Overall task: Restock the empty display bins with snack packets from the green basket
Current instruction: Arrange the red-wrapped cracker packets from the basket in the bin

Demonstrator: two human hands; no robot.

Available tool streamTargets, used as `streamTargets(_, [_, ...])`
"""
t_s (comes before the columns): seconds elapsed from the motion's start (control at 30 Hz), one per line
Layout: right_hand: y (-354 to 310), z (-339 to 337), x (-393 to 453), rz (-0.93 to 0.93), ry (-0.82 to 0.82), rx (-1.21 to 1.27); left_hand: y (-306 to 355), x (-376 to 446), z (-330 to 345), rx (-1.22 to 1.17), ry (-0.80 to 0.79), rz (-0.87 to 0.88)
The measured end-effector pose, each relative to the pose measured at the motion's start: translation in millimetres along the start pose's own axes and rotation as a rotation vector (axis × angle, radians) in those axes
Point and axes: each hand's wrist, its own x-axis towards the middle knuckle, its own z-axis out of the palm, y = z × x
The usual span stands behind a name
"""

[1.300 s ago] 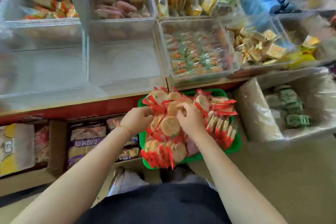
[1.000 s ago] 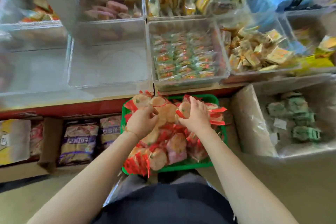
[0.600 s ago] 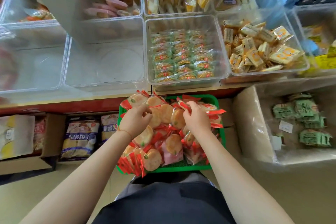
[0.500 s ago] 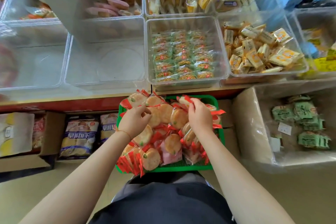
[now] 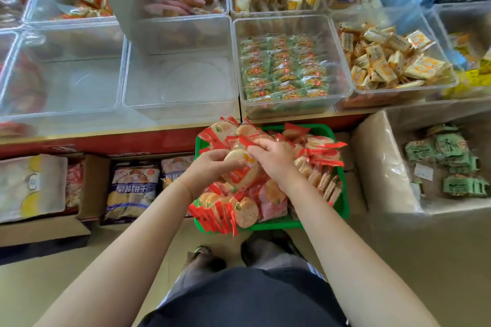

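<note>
Green basket (image 5: 336, 210), near centre, heaped with red-wrapped snack packets (image 5: 240, 171). Left hand (image 5: 210, 167) and right hand (image 5: 275, 158) each grip packets. Empty bin (image 5: 183, 82) lies directly beyond, slightly left, nearer the left hand.

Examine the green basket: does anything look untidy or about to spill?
Yes. Red-ended cracker packets overhang the front left rim of the green basket, heaped above it, so they could slide out.
</note>
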Motion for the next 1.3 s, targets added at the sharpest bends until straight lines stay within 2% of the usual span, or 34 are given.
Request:
streamTargets(0.13, [25.7, 46.3, -21.5, 0.125, 0.308, -0.058, -44.4, -22.7, -24.1, -0.046, 0.134, -0.021])
streamTargets(0.23, [51.3, 77.5, -45.9, 0.222, 0.547, -0.062, -90.6, -36.6, -44.3, -0.226, 0.184, -0.093])
streamTargets(0.3, [63.6, 93.4, -64.5, 0.274, 0.622, -0.048, -116.5, -44.8, -50.4, -0.306, 0.196, -0.157])
streamTargets(0.37, [81.5, 103.8, -78.0, 0.374, 0.556, -0.089, -135.7, -53.2, -49.1, -0.386, 0.169, -0.209])
streamTargets(0.43, [98.7, 110.4, -84.3, 0.441, 0.420, -0.158, -146.3, -59.6, -43.5, -0.423, 0.157, -0.240])
streamTargets(0.5, [109.1, 117.7, -81.1, 0.439, 0.302, -0.269, -152.1, -59.5, -38.2, -0.439, 0.158, -0.255])
streamTargets(0.57, [117.7, 125.1, -74.3, 0.391, 0.255, -0.347, -154.5, -57.8, -33.6, -0.454, 0.163, -0.276])
streamTargets(0.77, [136.3, 122.8, -64.7, 0.328, 0.269, -0.461, -156.6, -57.3, -27.6, -0.470, 0.217, -0.351])
streamTargets(0.93, [145.9, 116.9, -67.4, 0.327, 0.240, -0.464, -153.9, -55.8, -23.4, -0.409, 0.245, -0.347])
streamTargets(1.13, [145.8, 118.4, -67.0, 0.313, 0.228, -0.611, -153.3, -53.7, -17.8, -0.423, 0.331, -0.320])
streamTargets(1.3, [123.6, 90.4, -77.5, 0.317, 0.384, -0.502, -145.5, -47.9, -18.9, -0.413, 0.419, -0.272])
